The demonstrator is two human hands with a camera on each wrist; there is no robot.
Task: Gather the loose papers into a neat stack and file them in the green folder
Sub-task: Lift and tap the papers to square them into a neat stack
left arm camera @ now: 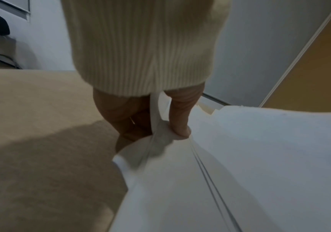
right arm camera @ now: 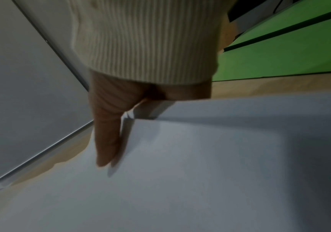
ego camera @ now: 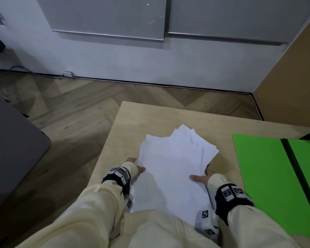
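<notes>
- White loose papers [ego camera: 170,169] are lying fanned and uneven on the pale wooden worktop [ego camera: 125,126], their far corners splayed.
- Left hand [ego camera: 135,167] is pinching the sheaf's left edge, thumb on top and fingers beneath; right hand [ego camera: 201,178] is clasping the right edge likewise.
- Gathering is looking nearly done; squaring is not.
- Green folder [ego camera: 261,172] is lying open just to the right, awaiting papers that next need tapping into alignment.
</notes>
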